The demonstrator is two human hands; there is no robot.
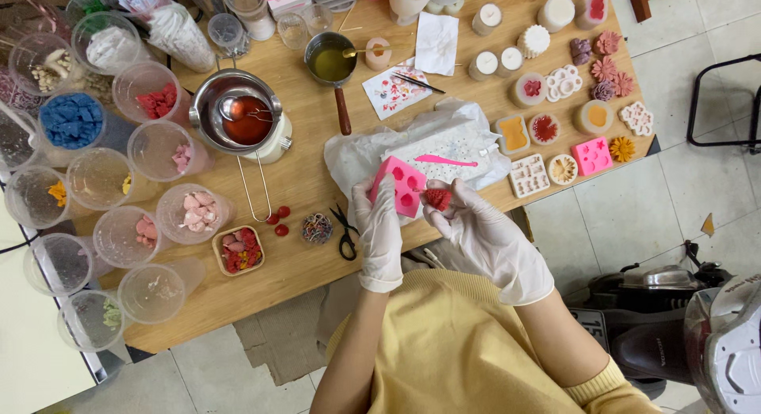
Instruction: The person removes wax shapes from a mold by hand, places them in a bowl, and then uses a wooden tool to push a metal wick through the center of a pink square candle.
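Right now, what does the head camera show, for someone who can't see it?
Two white-gloved hands work over a wooden table: the left hand holds a pink mold, the right hand pinches a small red strawberry-shaped piece. Plastic cups, a pot of red liquid and scissors surround them.

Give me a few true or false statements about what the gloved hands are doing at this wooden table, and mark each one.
1. The left hand in a white glove grips a pink silicone mould. True.
2. The right hand holds a small red strawberry-shaped piece. True.
3. The black-handled scissors are in the right hand. False: they lie on the wooden table, left of the left hand.
4. The round metal melting pot holds blue liquid. False: the liquid is red.
5. Both hands are bare. False: both wear white gloves.
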